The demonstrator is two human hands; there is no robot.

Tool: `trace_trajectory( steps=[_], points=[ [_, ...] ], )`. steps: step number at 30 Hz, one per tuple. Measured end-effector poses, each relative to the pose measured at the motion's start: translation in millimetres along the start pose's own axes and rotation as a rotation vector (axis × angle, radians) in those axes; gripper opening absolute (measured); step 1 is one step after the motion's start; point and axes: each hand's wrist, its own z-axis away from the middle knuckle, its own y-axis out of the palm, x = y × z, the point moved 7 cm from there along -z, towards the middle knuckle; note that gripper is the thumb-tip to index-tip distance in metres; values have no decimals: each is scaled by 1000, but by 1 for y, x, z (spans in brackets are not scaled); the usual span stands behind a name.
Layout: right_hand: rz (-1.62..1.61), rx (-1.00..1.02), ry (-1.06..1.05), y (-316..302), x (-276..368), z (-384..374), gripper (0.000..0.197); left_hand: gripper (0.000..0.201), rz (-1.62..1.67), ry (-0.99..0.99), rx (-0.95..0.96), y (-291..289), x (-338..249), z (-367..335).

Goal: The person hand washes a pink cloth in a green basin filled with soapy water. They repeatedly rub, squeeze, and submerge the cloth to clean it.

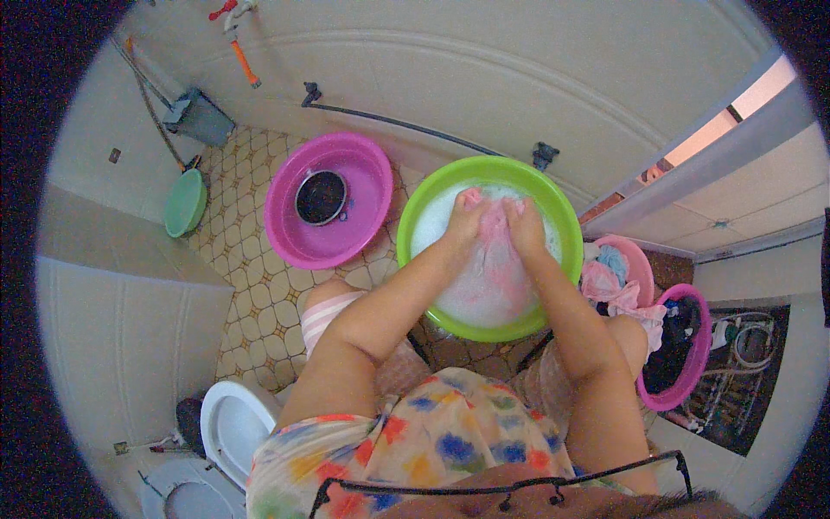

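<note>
A green basin (pixel 566 221) full of white suds (pixel 437 221) stands on the floor in front of me. In it lies a wet pink cloth garment (pixel 497 246), partly under the foam. My left hand (pixel 468 216) is closed on the cloth near the far side of the basin. Close beside it, my right hand (pixel 524 227) grips another part of the same pink cloth. The fabric hangs between and below both hands into the suds; its exact shape is hidden by foam.
Left stands a magenta basin (pixel 376 208) holding a dark round pan-like thing (pixel 321 197). At right are a pink basin (pixel 638 259) of light clothes and a magenta tub (pixel 699 346) of dark clothes. A toilet (pixel 220 415) is lower left; a tap (pixel 232 26) is on the wall.
</note>
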Motion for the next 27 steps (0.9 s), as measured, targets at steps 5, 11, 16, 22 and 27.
trace_trajectory(
  steps=[5,11,16,22,27],
  points=[
    [23,479,-151,49,-21,8,46,31,-131,17,-44,-33,26,-30],
    [30,198,88,38,-52,-7,39,31,243,-170,63,-11,18,-5],
    [-478,256,55,20,47,39,35,39,293,-406,175,3,32,7],
    [18,238,-411,45,46,58,27,45,180,-382,264,-10,43,-7],
    [205,89,-559,39,40,51,23,37,177,-478,403,8,40,13]
  ],
)
